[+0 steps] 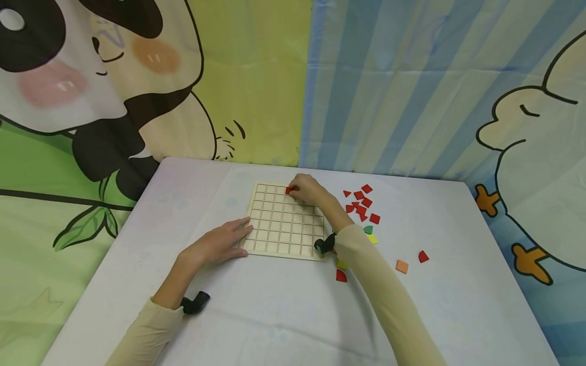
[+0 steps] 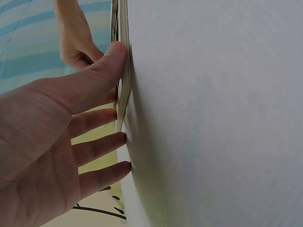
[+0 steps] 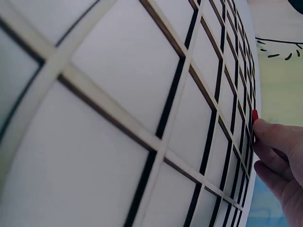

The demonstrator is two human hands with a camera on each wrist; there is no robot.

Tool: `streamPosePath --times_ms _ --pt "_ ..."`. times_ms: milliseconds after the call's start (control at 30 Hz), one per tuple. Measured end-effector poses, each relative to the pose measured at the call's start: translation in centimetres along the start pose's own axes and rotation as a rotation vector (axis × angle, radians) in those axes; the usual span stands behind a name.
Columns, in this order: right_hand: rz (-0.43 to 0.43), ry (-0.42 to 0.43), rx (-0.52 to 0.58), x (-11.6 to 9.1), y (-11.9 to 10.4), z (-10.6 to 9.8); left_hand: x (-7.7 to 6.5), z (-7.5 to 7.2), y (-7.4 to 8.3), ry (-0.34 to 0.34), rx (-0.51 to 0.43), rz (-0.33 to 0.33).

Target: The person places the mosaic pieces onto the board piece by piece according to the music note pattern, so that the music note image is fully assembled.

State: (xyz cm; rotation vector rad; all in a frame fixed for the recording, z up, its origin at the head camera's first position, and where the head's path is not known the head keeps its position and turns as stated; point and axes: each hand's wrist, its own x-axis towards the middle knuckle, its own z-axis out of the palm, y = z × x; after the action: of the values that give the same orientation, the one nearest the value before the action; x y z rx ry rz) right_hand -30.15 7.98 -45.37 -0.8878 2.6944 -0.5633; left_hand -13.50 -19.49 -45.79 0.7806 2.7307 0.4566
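A pale wooden board (image 1: 285, 227) with a grid of square cells lies flat on the white table. At its far edge, right of the middle, my right hand (image 1: 309, 189) pinches a small red tile (image 1: 288, 190) between thumb and fingers. The right wrist view shows this red tile (image 3: 255, 115) standing up at the fingertips, right at the grid. My left hand (image 1: 223, 239) rests at the board's left edge with fingers spread. In the left wrist view, its straight thumb and fingers (image 2: 102, 146) touch the board's side (image 2: 124, 71).
Several red tiles (image 1: 361, 209) lie scattered right of the board. Green (image 1: 368, 230) and yellow (image 1: 372, 239) pieces sit partly behind the right sleeve. An orange square (image 1: 402, 266) and red quarter-round pieces (image 1: 423, 256) lie nearer. A printed curtain hangs behind the table (image 1: 284, 315).
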Motion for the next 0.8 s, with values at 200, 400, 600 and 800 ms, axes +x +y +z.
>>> streamPosePath --times_ms 200,400,600,800 --pt "0.016 -0.008 -0.024 0.17 0.06 -0.11 0.0 -0.15 0.19 0.002 0.0 0.0" --pt "0.02 -0.014 -0.029 0.29 -0.22 -0.4 -0.09 -0.27 0.35 0.009 -0.007 -0.001" --pt "0.031 -0.023 -0.037 0.47 -0.34 -0.47 -0.04 -0.11 0.14 0.013 0.0 0.007" --pt "0.016 -0.02 -0.052 0.55 -0.47 -0.58 -0.01 -0.12 0.13 0.015 0.002 0.009"
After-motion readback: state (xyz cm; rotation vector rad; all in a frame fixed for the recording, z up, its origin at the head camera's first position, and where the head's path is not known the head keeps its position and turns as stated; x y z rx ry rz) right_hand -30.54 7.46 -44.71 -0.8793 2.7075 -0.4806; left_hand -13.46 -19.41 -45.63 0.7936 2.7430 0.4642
